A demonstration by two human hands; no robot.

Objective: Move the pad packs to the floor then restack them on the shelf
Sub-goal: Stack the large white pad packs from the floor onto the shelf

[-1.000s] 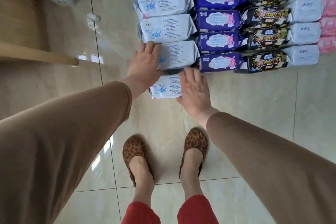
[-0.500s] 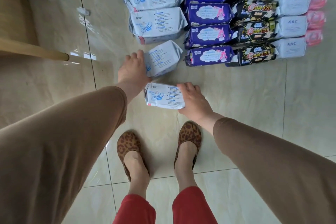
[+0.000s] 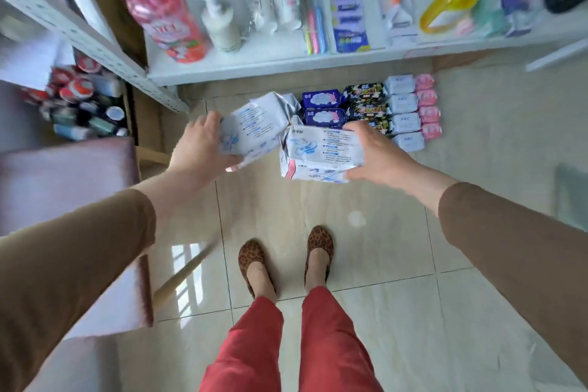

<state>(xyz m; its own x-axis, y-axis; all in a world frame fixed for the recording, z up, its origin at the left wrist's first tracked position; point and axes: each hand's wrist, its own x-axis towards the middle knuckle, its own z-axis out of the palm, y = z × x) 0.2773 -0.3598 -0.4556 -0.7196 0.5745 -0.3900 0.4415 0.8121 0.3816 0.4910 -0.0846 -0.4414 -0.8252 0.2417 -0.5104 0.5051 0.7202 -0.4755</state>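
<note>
Two white pad packs with blue print, wrappers crinkled, are up off the floor [image 3: 366,232]. Left hand [image 3: 199,145] grips one pack [image 3: 251,129], tilted; right hand [image 3: 378,153] grips the other pack [image 3: 321,153], flatter. Beyond the hands: remaining packs in rows [image 3: 369,105] on the floor, white shelf [image 3: 270,65] edge above them. Bare tile under both hands. A second ago the hands were down on the floor packs, shelf out of view
</note>
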